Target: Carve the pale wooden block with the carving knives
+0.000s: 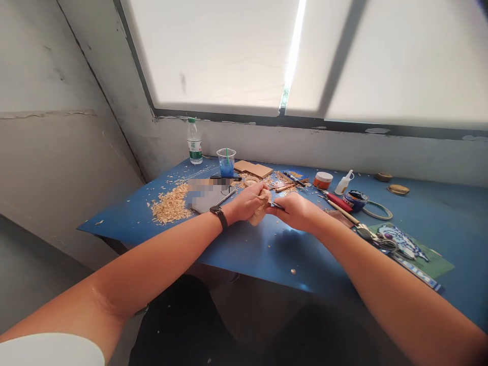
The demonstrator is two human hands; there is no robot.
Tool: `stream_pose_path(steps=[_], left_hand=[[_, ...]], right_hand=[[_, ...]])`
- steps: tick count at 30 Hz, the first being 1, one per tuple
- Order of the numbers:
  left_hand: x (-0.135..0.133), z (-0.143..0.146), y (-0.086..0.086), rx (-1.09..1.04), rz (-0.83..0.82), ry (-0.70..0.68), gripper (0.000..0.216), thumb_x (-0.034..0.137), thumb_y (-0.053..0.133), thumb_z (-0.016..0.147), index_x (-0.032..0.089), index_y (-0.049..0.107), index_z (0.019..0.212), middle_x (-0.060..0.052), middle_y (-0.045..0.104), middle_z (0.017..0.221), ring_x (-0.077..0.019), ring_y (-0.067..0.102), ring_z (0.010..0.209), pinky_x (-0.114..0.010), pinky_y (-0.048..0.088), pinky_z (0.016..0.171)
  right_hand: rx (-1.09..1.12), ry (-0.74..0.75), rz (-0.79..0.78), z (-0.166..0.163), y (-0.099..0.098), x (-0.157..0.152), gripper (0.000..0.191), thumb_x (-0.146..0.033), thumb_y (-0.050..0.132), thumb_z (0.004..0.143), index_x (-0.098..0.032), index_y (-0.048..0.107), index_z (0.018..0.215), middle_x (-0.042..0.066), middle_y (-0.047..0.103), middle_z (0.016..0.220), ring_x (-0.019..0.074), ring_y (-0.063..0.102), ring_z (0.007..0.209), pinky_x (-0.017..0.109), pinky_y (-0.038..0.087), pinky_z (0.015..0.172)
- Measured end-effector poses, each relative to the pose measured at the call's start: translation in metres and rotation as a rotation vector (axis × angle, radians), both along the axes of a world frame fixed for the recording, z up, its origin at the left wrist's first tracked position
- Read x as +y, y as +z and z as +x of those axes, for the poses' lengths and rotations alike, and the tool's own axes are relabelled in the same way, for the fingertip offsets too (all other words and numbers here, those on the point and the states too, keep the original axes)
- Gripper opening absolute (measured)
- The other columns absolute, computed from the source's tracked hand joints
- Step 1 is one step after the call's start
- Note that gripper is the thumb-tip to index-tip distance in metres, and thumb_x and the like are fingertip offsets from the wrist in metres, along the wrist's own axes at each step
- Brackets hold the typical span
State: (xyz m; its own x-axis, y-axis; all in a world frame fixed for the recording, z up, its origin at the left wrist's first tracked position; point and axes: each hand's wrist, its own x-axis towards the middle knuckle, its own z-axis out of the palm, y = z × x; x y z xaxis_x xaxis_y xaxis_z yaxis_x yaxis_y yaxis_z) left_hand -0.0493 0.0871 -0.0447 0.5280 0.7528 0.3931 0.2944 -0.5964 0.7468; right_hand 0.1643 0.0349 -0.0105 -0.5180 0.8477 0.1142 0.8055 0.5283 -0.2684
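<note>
My left hand [247, 201], with a dark watch on its wrist, is closed around a pale piece of carved wood [258, 217]. The lower end of the wood sticks out below my fingers, over the front part of the blue table [244, 249]. My right hand [296, 211] grips a small carving knife [277, 205] with a dark handle. Its blade end points left and meets the wood, or comes very close to it; my fingers partly hide the contact. Both hands are side by side above the table.
Wood shavings [170, 204] are heaped at left, beside a grey tablet-like object [213, 198]. Behind stand a water bottle [194, 142] and a plastic cup [226, 163]. To the right lie an orange jar [323, 180], a glue bottle [344, 183], tape [377, 210] and several tools.
</note>
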Motion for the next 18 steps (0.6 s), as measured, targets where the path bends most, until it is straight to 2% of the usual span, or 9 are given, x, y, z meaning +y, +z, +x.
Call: stream_pose_path(steps=[3, 6, 14, 18], left_hand=[[-0.003, -0.002, 0.003, 0.009, 0.018, -0.044, 0.021, 0.038, 0.053, 0.093, 0.019, 0.059, 0.102, -0.004, 0.063, 0.095, -0.019, 0.057, 0.086, -0.032, 0.048, 0.076], [-0.005, -0.003, 0.006, -0.002, 0.03, -0.062, 0.02, 0.036, 0.053, 0.091, 0.02, 0.058, 0.1, -0.004, 0.061, 0.093, -0.0189, 0.056, 0.084, -0.032, 0.047, 0.074], [-0.002, -0.003, 0.009, -0.015, 0.019, -0.002, 0.021, 0.038, 0.052, 0.092, 0.019, 0.056, 0.1, -0.005, 0.059, 0.089, -0.0195, 0.053, 0.08, -0.033, 0.046, 0.072], [-0.007, -0.003, 0.014, -0.047, -0.012, 0.008, 0.019, 0.037, 0.046, 0.093, 0.02, 0.053, 0.096, -0.002, 0.055, 0.083, -0.0175, 0.049, 0.074, -0.032, 0.043, 0.068]], right_hand=[[-0.008, -0.055, 0.007, -0.001, -0.001, -0.001, 0.062, -0.072, 0.043, 0.106, -0.024, 0.046, 0.068, 0.0, 0.05, 0.062, 0.016, 0.042, 0.062, 0.033, 0.027, 0.061], [-0.035, -0.124, 0.048, -0.004, 0.0, -0.004, 0.059, -0.071, 0.043, 0.106, -0.023, 0.053, 0.072, 0.001, 0.055, 0.066, 0.0168, 0.045, 0.064, 0.032, 0.027, 0.061], [-0.22, -0.255, 0.158, -0.016, 0.006, -0.013, 0.066, -0.07, 0.031, 0.111, -0.022, 0.074, 0.093, 0.01, 0.074, 0.087, 0.0226, 0.063, 0.075, 0.033, 0.027, 0.061], [-0.247, -0.332, 0.161, -0.02, 0.01, -0.015, 0.072, -0.075, 0.031, 0.109, -0.022, 0.078, 0.103, 0.014, 0.077, 0.093, 0.0268, 0.069, 0.083, 0.033, 0.031, 0.062]])
